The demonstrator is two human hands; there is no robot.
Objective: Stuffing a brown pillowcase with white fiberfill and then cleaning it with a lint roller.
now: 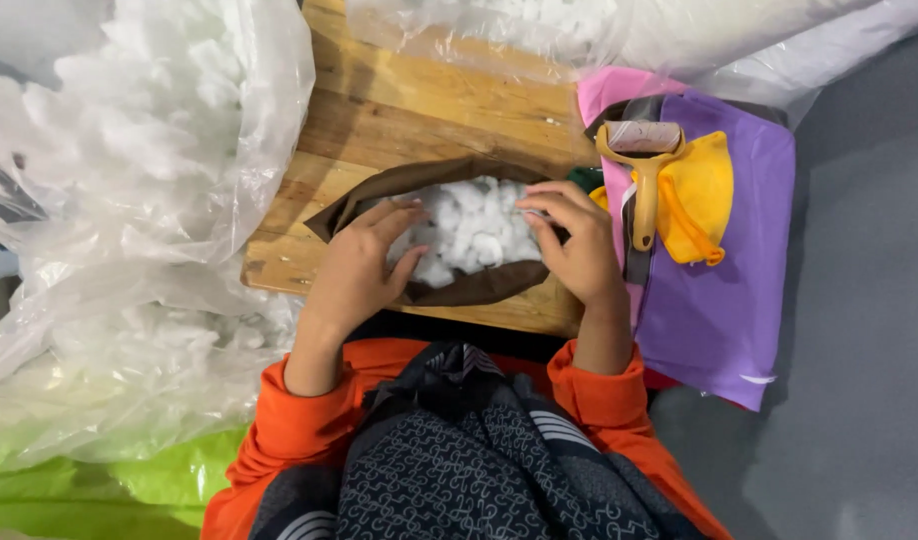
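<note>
A big clear bag (129, 200) of white stuffing fills the left side and still looks well stocked; a second clear bag (539, 30) lies across the top edge. Between them sits the wooden worktop (419, 110). To the right lie purple sheets (719, 290) over a pink one (604, 90), with a yellow fabric piece (704, 195) and a yellow-handled roller (644, 170) resting on them, none of it in hand.

At the near edge of the worktop, just in front of the person's orange sleeves (599, 400), lies a brown fabric cover (469, 290) with its mouth wide open. White stuffing (474, 225) shows inside, reaching about to the rim of the opening. Judging by that, the filling looks well along, though how full the hidden parts of the cover are cannot be told, and the mouth is not closed.

The left hand (359, 270) lies on the cover's left edge, fingers loosely spread and pressing on the stuffing rather than clenched. The right hand (574, 235) is at the right edge, fingers curled inward at the rim, seemingly pinching fabric or a tuft; which one cannot be told.
</note>
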